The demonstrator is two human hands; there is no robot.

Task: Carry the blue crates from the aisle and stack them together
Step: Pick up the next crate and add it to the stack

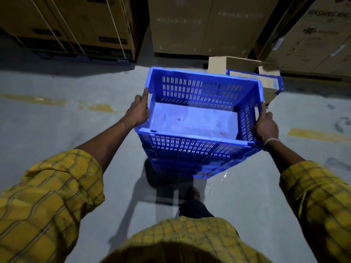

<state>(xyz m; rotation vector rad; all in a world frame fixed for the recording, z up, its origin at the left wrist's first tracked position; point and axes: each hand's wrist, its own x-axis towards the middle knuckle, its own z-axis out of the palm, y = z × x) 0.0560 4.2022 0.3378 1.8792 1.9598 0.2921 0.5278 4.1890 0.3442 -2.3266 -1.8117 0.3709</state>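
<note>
1. Left hand (138, 112), arm stretched forward in a yellow checked sleeve (51, 192), clasps the left rim, thumb along its edge.
2. Blue slotted plastic crate (197, 111) is held between both hands above the grey floor (66, 130).
3. Right hand (266, 126) fingers grip the right rim.

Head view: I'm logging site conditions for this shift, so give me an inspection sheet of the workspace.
Surface: grey concrete floor, worn yellow line markings, scuff marks.
Job's things: blue crate, empty, apparently topping a stack.
Clutter: open cardboard box behind the crate.
Grip: left hand and right hand each hold a short side's rim.
Cables: nothing seen.
Surroundings: large cartons along the aisle, one marked washing machine.
</note>
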